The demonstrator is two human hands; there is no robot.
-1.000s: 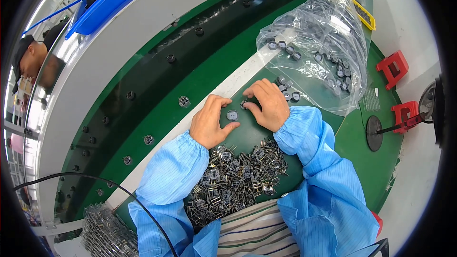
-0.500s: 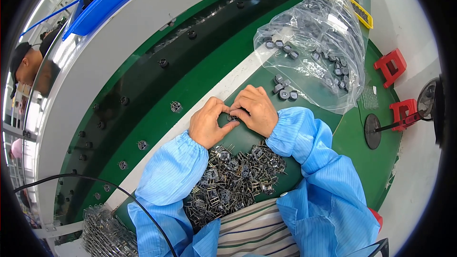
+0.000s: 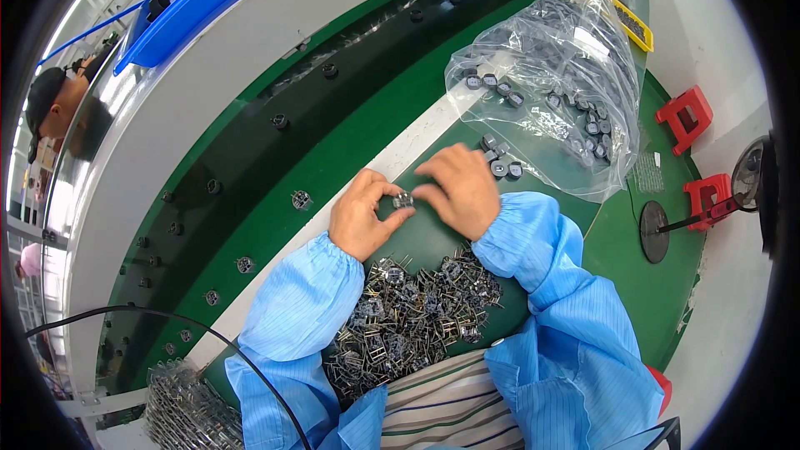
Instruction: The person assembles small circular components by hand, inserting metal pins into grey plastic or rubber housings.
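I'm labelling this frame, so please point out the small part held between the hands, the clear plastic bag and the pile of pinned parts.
small part (image 3: 402, 199), head view, its metal top.
plastic bag (image 3: 546, 75), head view, its crinkled upper side.
pile of pinned parts (image 3: 417, 317), head view, middle of the heap.

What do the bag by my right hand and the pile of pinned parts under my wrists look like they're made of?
Bag: thin clear plastic film, glossy; it wrinkles, glints, and shows the round dark parts inside. Pile of pinned parts: dark bodies, probably moulded plastic, with thin pale shiny legs that look like metal wire; too small to be sure.
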